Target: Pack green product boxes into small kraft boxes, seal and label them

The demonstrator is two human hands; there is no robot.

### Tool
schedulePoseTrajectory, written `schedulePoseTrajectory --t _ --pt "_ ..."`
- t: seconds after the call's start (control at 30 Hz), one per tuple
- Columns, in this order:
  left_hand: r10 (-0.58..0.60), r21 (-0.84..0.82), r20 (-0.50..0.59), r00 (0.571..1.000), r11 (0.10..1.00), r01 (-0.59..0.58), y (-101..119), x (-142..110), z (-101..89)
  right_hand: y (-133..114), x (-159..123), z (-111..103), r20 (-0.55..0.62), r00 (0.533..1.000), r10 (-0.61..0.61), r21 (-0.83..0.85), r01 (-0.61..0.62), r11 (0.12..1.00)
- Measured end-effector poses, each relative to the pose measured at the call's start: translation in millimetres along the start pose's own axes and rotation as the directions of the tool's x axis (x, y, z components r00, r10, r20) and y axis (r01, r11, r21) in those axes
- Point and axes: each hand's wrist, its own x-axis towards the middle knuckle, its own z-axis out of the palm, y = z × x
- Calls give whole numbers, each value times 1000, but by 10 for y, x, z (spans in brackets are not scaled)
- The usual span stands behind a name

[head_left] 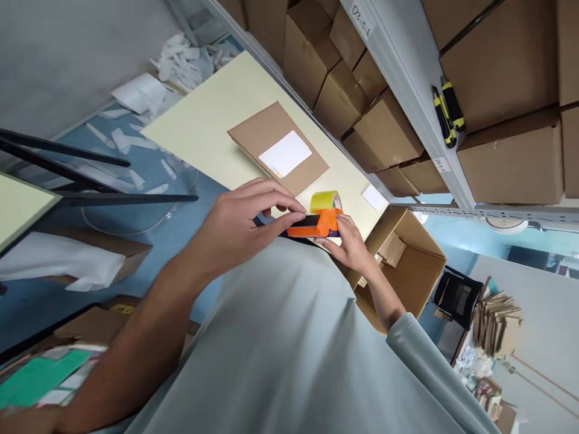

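At the near edge of the table, an orange and black tape dispenser (312, 226) is held in front of my body. On its far side shows a roll of yellow tape (322, 201). My right hand (350, 244) is closed round the dispenser's right end, thumb underneath and fingers on top. The thumb and forefinger of my left hand (256, 214) come together at its left end; its other fingers are bent loosely above. Just beyond lies a flat brown cardboard packet (280, 150) with a white label (286, 154).
Shelves with several brown boxes (312, 54) run along the table's far side. Two yellow and black utility knives (446, 114) hang on the shelf edge. An open carton (414, 265) stands at right. Paper scraps (131, 141) litter the blue floor at left, near black metal legs (76, 178).
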Motion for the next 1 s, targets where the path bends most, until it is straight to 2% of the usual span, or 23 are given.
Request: schedulePoseTrajectory --t 0.1,0.3,0.37,0.5,0.63,0.73,0.87,1.0 --pt "-63 -24 -102 993 998 61 -257 -166 106 40 22 85 79 996 41 -9 -40 999" --pt "-218 -140 -246 944 972 188 -972 -640 559 283 -143 286 292 951 104 -113 -74 991" --pt "-273 -194 -297 915 955 223 -1204 -775 657 401 -248 307 346 927 143 -162 -91 983" --pt "-413 -277 -394 821 905 322 -1706 -886 737 691 -388 362 370 888 272 -279 -173 945" --pt "-539 -398 -369 757 828 395 -2237 -748 828 1012 -352 610 341 866 366 -385 -226 895" --pt "-547 -423 -335 767 815 397 -2522 -545 894 1208 -266 860 282 854 437 -459 -280 843" --pt "-518 -385 -346 782 839 385 -2692 -261 932 1351 -180 1091 201 838 508 -540 -338 771" --pt "-509 -363 -372 776 849 383 -2732 -28 1002 1416 -166 1217 144 852 503 -550 -354 756"
